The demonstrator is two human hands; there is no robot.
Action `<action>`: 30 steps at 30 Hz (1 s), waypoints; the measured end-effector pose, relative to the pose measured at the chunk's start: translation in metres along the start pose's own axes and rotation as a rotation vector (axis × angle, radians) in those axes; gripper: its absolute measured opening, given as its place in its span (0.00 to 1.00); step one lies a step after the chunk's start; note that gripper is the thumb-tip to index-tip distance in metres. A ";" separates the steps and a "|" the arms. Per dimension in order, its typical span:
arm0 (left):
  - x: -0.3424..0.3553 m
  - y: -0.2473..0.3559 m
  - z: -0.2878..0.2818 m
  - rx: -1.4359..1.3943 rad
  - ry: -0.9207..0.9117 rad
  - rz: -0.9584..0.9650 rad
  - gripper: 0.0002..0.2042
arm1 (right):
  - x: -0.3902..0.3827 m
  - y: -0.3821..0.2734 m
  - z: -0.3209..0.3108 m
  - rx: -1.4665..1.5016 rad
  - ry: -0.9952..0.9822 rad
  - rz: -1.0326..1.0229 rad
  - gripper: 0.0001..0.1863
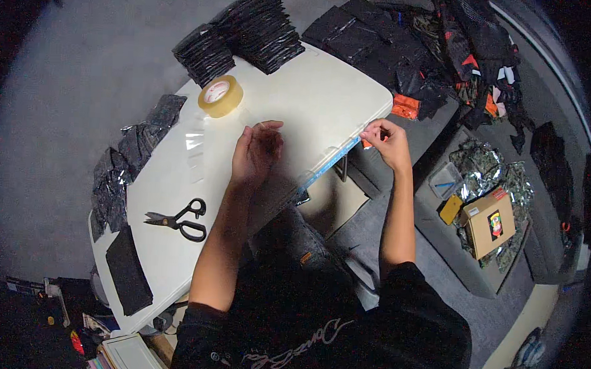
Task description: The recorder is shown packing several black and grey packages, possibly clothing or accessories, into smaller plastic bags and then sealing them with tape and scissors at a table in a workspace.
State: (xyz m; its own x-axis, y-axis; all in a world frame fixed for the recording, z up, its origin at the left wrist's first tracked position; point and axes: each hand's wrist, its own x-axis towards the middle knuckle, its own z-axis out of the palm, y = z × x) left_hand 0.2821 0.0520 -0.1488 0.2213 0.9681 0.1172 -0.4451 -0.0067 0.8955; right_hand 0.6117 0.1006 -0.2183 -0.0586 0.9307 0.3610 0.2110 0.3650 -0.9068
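My left hand (257,157) hovers over the white table (298,106), fingers loosely bent and apart, nothing visible in it. At the table's right edge, my right hand (391,142) has thumb and fingertips pinched together by the end of a blue strip (332,161) running along that edge. Whatever lies between those fingertips is too small to make out. A roll of clear tape (221,97) rests beyond my left hand. Left of that hand are a clear piece of tape (194,156) and, closer to me, black-handled scissors (177,219) with the blades pointing left.
Stacks of folded black packages (265,34) stand at the far edge. Crumpled black plastic (113,178) lines the left edge, near a flat black piece (129,270). To the right are dark garments (359,37) and a cardboard box (489,224) on crinkled wrapping.
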 end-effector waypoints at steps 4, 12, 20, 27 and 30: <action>-0.001 0.000 0.004 -0.048 0.013 0.002 0.30 | -0.001 0.000 0.001 -0.057 0.085 -0.057 0.12; 0.004 -0.013 0.001 0.170 0.022 0.044 0.29 | -0.013 -0.003 0.001 -0.254 0.426 -0.112 0.15; 0.008 -0.030 -0.022 0.377 -0.076 0.279 0.22 | -0.018 -0.128 0.103 0.467 -0.038 -0.075 0.19; 0.005 -0.022 -0.013 0.517 -0.027 0.208 0.14 | -0.011 -0.144 0.124 0.761 -0.260 0.156 0.11; 0.001 -0.020 -0.007 0.501 -0.001 0.223 0.12 | -0.010 -0.140 0.121 0.739 -0.233 0.053 0.08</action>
State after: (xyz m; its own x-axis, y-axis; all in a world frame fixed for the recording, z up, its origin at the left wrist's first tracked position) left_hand 0.2847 0.0550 -0.1696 0.1702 0.9292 0.3282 -0.0133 -0.3308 0.9436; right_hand 0.4650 0.0427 -0.1218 -0.2876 0.8984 0.3319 -0.4813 0.1641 -0.8611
